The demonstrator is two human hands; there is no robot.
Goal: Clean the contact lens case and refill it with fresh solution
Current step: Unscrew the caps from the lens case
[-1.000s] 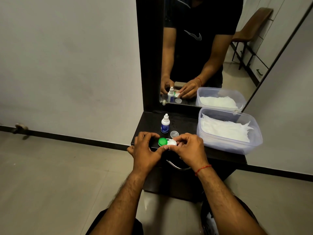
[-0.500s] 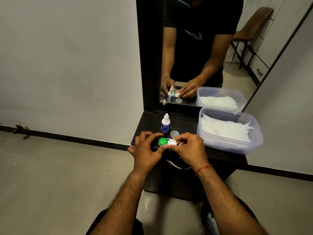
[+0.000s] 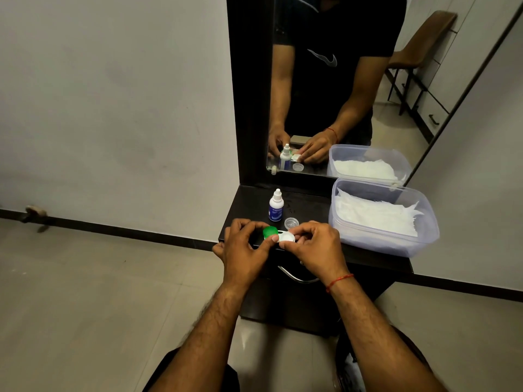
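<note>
Change: both hands stay put; the green cap (image 3: 269, 231) now tilts slightly more.
Left hand (image 3: 243, 250): fingers curled, pinching the green-capped end.
Right hand (image 3: 314, 247): pinching the white end.
Contact lens case (image 3: 286, 237): held over the front edge of the shelf (image 3: 249, 205).
Solution bottle (image 3: 276, 205): upright behind the case, with a clear cap (image 3: 291, 222) beside it.
</note>
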